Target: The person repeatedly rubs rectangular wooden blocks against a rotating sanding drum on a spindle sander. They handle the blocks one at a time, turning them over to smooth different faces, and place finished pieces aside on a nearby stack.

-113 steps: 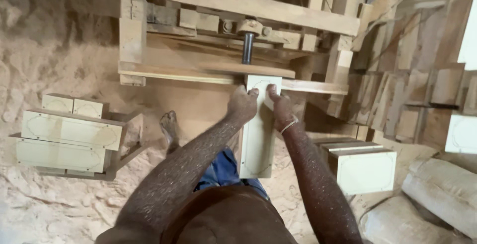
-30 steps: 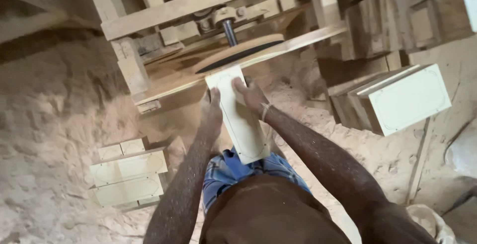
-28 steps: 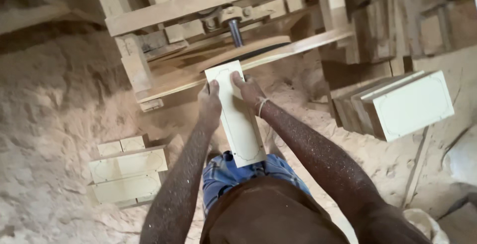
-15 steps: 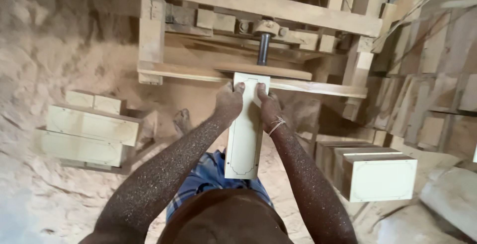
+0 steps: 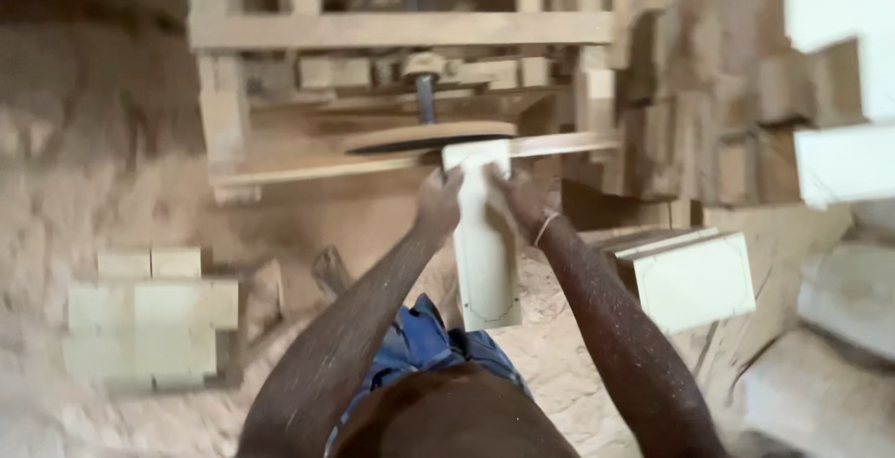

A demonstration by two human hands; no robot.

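broadly, a rough timber machine frame filled twelve o'clock, its flat disc beneath. just below centre, a pale wooden board, stiff and light-looking, was clamped at its far end by left hand and right hand.

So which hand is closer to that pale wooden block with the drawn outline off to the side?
Right. The right hand grips the board on the side facing the pale wooden block; the left hand holds the board's far edge, further away.
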